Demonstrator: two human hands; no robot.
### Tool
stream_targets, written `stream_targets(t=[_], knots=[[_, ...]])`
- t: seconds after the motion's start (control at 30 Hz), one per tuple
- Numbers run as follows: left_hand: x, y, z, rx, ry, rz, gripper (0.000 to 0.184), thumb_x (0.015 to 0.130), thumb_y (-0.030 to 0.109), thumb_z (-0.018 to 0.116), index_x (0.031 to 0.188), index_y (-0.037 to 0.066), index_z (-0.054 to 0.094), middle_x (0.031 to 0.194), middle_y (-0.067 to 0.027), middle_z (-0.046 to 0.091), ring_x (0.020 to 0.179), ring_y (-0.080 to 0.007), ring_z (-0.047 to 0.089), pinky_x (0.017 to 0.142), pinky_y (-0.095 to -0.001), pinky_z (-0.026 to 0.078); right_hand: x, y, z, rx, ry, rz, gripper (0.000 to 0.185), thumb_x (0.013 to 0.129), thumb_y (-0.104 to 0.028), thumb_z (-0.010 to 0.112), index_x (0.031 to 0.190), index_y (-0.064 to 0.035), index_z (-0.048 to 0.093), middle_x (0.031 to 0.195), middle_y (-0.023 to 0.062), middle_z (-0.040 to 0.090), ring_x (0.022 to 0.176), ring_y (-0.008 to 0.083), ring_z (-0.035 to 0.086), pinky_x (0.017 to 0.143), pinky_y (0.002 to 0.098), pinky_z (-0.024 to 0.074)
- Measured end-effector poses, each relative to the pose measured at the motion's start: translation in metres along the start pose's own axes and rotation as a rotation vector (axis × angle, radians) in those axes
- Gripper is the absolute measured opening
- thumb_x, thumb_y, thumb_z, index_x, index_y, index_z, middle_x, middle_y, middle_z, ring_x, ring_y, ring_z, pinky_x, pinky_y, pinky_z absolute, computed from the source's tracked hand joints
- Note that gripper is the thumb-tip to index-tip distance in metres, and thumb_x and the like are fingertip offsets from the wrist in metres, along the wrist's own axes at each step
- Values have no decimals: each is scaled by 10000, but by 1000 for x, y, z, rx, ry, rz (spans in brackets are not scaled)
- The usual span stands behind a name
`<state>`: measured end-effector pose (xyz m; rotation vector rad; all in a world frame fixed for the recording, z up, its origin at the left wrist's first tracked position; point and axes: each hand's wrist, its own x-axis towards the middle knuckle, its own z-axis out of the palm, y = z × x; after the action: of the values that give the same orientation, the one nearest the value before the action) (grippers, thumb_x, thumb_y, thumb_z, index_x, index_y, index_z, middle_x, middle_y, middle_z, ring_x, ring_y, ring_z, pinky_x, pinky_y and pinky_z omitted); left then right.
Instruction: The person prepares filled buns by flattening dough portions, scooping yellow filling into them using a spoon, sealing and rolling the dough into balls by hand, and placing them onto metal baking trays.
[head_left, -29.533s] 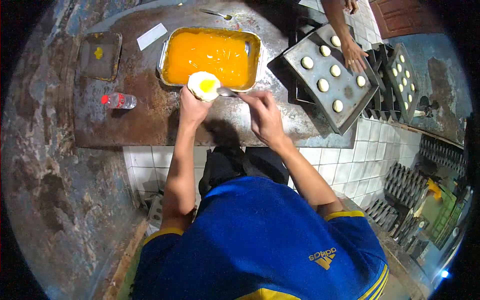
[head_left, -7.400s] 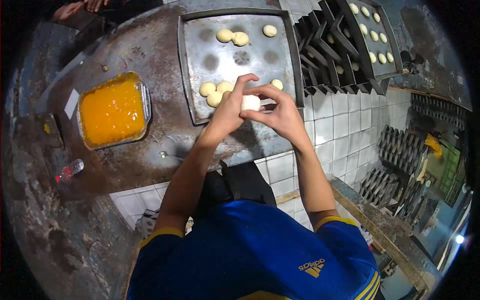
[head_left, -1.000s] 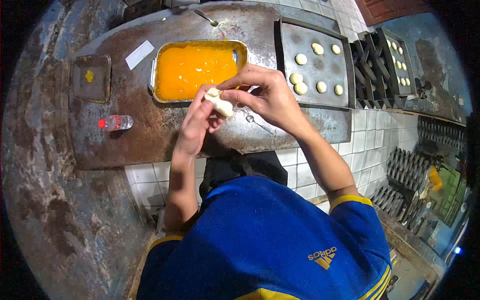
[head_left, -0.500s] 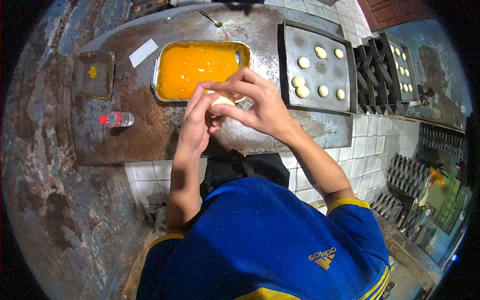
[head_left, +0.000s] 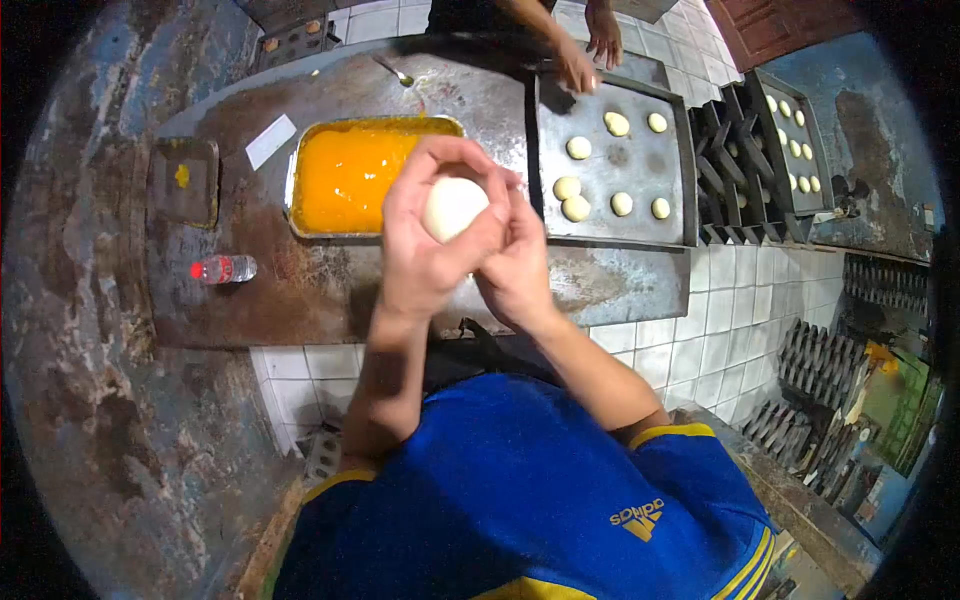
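Note:
A smooth, pale dough ball (head_left: 452, 208) is cupped in my hands above the table's front half. My left hand (head_left: 425, 250) curls round it, with the thumb across its lower edge and the fingers over its top. Pressed against its right side is my right hand (head_left: 520, 265), closed, with its fingertips partly hidden behind the left fingers. Just beyond my hands lies a foil-like tray of orange filling (head_left: 350, 180). On the right, a dark baking tray (head_left: 590, 100) carries several dough balls, two of them touching.
A co-worker's hand (head_left: 575, 68) reaches over the baking tray's far edge. A red-capped bottle (head_left: 228, 269) lies on the left, near a shallow pan (head_left: 200, 200) and a white card (head_left: 270, 142). A spoon (head_left: 395, 71) rests at the back. Stacked trays (head_left: 740, 160) stand right.
My hands have turned and closed round the dough ball, which now shows more fully. A co-worker's arms have come into view at the far side, one hand over the baking tray.

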<state>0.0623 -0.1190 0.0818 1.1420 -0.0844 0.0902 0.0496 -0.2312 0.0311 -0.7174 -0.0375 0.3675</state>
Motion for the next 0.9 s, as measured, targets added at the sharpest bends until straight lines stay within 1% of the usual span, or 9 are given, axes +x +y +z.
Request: stream_targets(t=[0.1, 0.27, 0.33, 0.37, 0.53, 0.63, 0.73, 0.87, 0.9], knots=[[11, -21, 45, -80, -27, 16, 449, 841, -40, 731, 1226, 37, 511, 964, -71, 680, 1036, -174, 692, 1008, -373, 534, 8, -37, -7, -386, 273, -465, 273, 920, -97, 832, 1152, 23, 751, 1024, 44, 760, 933, 102, 691, 897, 295, 558], [39, -65, 102, -104, -91, 101, 538, 836, -41, 725, 1271, 53, 423, 919, -80, 691, 1032, -190, 700, 1118, -435, 460, 3, -102, -76, -605, 183, -460, 307, 934, -114, 813, 1191, 43, 758, 1054, 65, 770, 1022, 119, 680, 970, 314, 530], [52, -69, 120, -165, -123, 189, 610, 830, -35, 721, 1312, 60, 358, 924, -96, 705, 1035, -207, 699, 1162, -453, 419, -10, -147, -98, -465, -102, -95, 344, 910, -107, 822, 1202, 60, 751, 1117, 88, 766, 1084, 129, 670, 1002, 316, 522], [58, -72, 130, -112, -202, 239, 650, 832, -33, 706, 1337, 69, 311, 903, -87, 708, 1041, -214, 697, 1141, -472, 446, -15, -162, -100, -424, -132, -127, 349, 913, -96, 811, 1214, 63, 734, 1151, 84, 745, 1091, 131, 666, 987, 320, 532], [70, -135, 196, 117, -198, 129, 643, 865, 10, 689, 1373, 65, 299, 780, -4, 575, 846, -185, 692, 998, -487, 556, -18, -166, -164, -383, 295, -522, 278, 958, -46, 759, 1205, 69, 700, 1136, 91, 738, 1022, 144, 702, 901, 311, 577], [89, -158, 187, 165, 28, -210, 635, 838, -83, 724, 1336, 117, 384, 900, -9, 624, 861, -115, 657, 728, -275, 545, -23, -240, -212, -702, -169, 198, 374, 923, -99, 819, 1251, 38, 700, 1179, 102, 748, 1064, 176, 734, 873, 309, 594], [100, -232, 176, 505, -186, -115, 602, 835, -80, 737, 1308, 108, 415, 924, -38, 625, 846, -119, 652, 736, -269, 521, -19, -269, -249, -845, 199, 62, 490, 862, -69, 861, 1307, 44, 689, 1280, 154, 727, 1199, 240, 708, 948, 329, 576], [112, -295, 217, 457, -384, -257, 551, 854, 58, 805, 1276, 68, 452, 963, -172, 735, 969, -276, 770, 764, -409, 564, 0, -284, -290, -1134, 110, 15, 555, 776, -120, 936, 1281, -20, 729, 1265, 82, 728, 1145, 181, 685, 902, 312, 571], [124, -297, 225, 503, -445, -288, 551, 855, 55, 792, 1281, 71, 444, 971, -247, 750, 1022, -401, 768, 785, -445, 577, 4, -284, -310, -1120, 126, 23, 540, 761, -113, 938, 1257, -30, 742, 1235, 62, 728, 1110, 151, 668, 879, 304, 563]])
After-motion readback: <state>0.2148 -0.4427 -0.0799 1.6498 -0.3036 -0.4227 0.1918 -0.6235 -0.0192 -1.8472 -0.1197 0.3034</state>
